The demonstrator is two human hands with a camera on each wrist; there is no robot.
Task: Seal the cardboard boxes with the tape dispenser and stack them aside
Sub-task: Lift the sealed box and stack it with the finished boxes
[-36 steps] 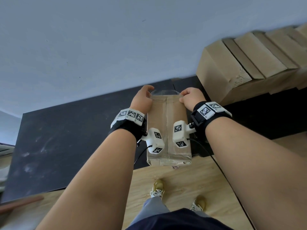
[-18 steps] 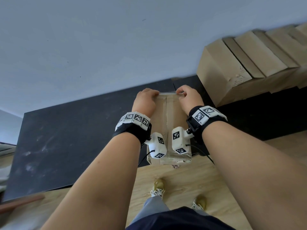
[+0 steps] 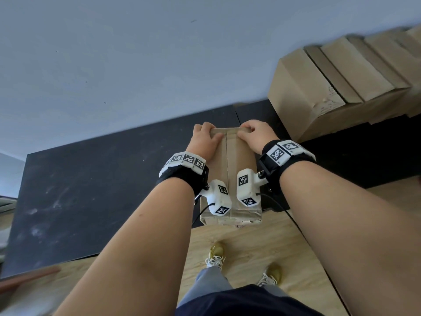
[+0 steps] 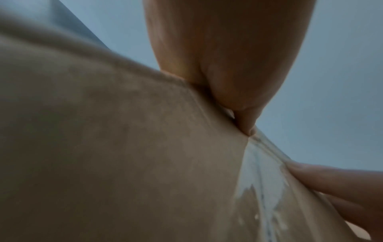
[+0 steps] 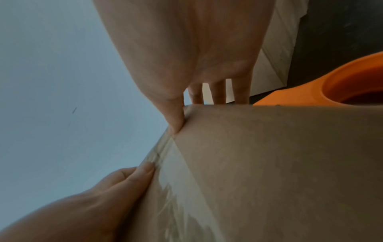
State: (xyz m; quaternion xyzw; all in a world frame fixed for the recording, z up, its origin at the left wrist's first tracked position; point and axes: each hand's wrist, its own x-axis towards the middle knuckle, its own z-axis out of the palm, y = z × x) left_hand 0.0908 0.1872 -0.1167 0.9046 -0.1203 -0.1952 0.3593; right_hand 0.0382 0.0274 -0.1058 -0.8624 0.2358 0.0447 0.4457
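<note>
A brown cardboard box (image 3: 230, 165) lies lengthwise on the black table (image 3: 91, 190), its near end over the table's front edge. Clear tape (image 5: 172, 180) runs along its top seam. My left hand (image 3: 205, 139) and right hand (image 3: 255, 135) both hold the box's far end: fingers wrap down over the far edge, thumbs press on top beside the seam. In the left wrist view my thumb (image 4: 238, 73) presses at the tape's (image 4: 265, 180) edge. An orange tape dispenser (image 5: 342, 85) stands just right of the box, hidden in the head view.
A stack of several cardboard boxes (image 3: 330, 87) stands on the table at the back right, close to my right hand. A pale wall (image 3: 136, 53) rises behind the table. The table surface stretches bare to the left. Wooden floor and my shoes show below.
A loose end of clear tape stood up past the box's far edge; both hands have slid forward and folded it down over that edge, thumbs now on top.
</note>
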